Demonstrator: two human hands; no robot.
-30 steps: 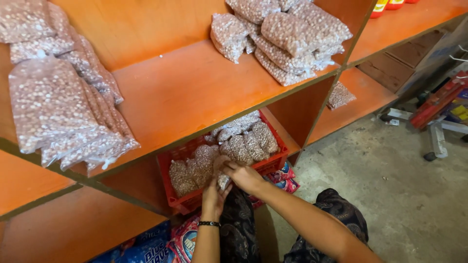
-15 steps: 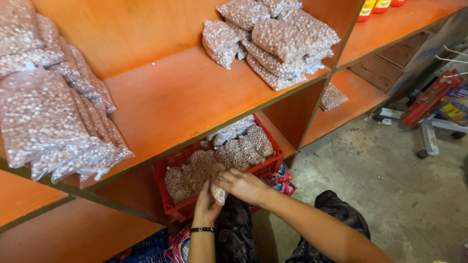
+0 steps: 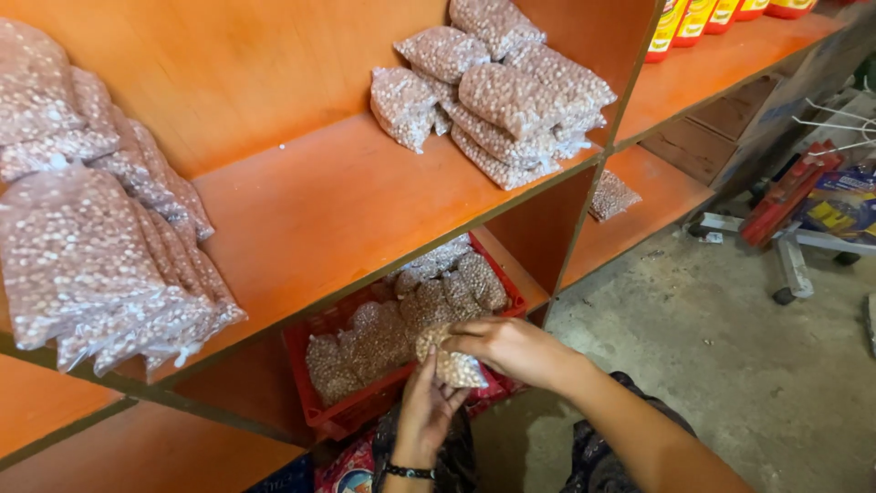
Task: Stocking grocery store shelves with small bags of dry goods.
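Both hands hold one small clear bag of peanuts (image 3: 452, 361) just in front of a red plastic crate (image 3: 351, 415). My left hand (image 3: 427, 413) supports the bag from below, a dark band on its wrist. My right hand (image 3: 513, 349) grips the bag's top from the right. The crate sits on the lower orange shelf and holds several more bags of peanuts (image 3: 401, 315).
A stack of peanut bags (image 3: 497, 87) lies on the middle orange shelf (image 3: 338, 210) at the right, and another pile (image 3: 91, 246) hangs over its left edge. Sauce bottles (image 3: 721, 14) stand top right. Colourful packets (image 3: 351, 470) lie below the crate. A trolley frame (image 3: 789, 246) stands on the concrete floor.
The hands have lifted one bag out of the crate and drawn it toward me. The view has shifted slightly, with the shelves sliding left.
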